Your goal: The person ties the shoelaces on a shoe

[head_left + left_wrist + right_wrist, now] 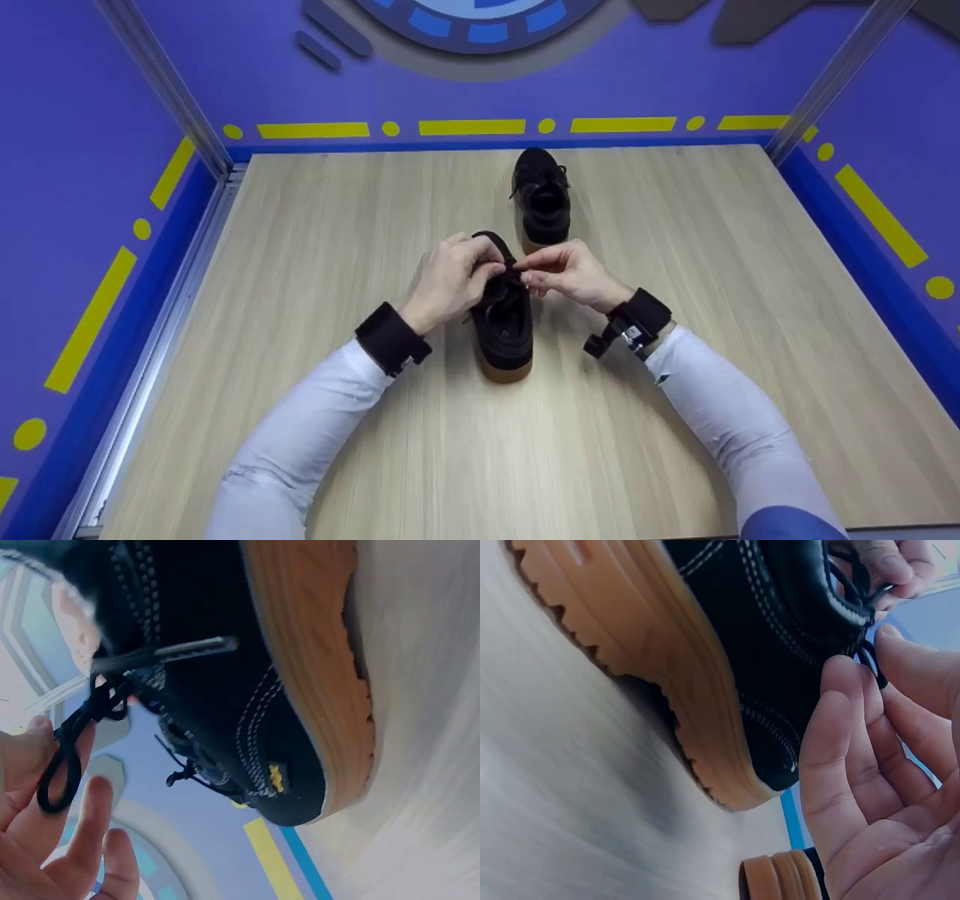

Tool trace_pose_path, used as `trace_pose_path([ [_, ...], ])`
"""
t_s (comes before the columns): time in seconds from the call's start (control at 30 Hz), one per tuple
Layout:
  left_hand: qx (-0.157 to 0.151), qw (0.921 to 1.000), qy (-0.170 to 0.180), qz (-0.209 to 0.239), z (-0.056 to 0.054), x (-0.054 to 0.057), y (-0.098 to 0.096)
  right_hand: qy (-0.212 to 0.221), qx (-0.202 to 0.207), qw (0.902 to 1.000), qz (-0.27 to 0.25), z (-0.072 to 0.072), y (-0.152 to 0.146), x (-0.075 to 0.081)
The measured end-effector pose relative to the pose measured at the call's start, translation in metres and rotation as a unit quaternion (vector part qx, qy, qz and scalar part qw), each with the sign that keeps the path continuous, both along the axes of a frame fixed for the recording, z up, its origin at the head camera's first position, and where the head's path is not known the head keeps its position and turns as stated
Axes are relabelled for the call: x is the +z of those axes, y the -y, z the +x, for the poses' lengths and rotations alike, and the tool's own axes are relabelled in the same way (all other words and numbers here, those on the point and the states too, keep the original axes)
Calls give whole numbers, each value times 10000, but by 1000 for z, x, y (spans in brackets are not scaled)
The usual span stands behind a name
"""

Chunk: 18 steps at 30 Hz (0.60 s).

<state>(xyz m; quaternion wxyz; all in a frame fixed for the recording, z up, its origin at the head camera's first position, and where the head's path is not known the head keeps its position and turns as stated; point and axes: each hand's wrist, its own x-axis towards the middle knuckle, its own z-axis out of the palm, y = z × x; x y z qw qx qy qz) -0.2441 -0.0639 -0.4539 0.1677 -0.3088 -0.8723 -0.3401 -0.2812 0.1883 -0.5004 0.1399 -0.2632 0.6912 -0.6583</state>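
Note:
A black low shoe (506,346) with a brown gum sole stands upright on the table, its heel toward me. Over its laces both hands meet. My left hand (452,277) pinches a black shoelace (71,742) between thumb and forefinger; a loop hangs from the grip in the left wrist view. From the other side, my right hand (571,275) holds another lace loop (870,664) between thumb and fingertips, beside the shoe's opening. A loose lace end (199,649) sticks out across the shoe's side. The knot itself is partly hidden by the fingers in the head view.
A second black shoe (534,169) with tied laces stands just beyond, toward the back of the wooden table (337,225). Blue-purple panels (480,97) with yellow marks enclose the table at the back and sides. Black straps with cameras (394,337) sit on both wrists.

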Motion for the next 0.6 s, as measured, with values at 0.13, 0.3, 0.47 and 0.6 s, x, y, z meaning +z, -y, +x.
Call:
trace_pose_path([
  [0.13,-186,9996,214,93,2,4,3,-110,-33,9999,65,0,3,1],
  [0.3,-511,9963,560,401,5,7,11,-306,-67,9994,169,-1,7,0],
  [0.47,-862,9876,1034,811,7,9,19,-513,-128,9984,194,-3,10,-2],
  [0.6,-985,9846,1190,817,6,10,24,-540,-176,9982,175,-4,11,-2],
])
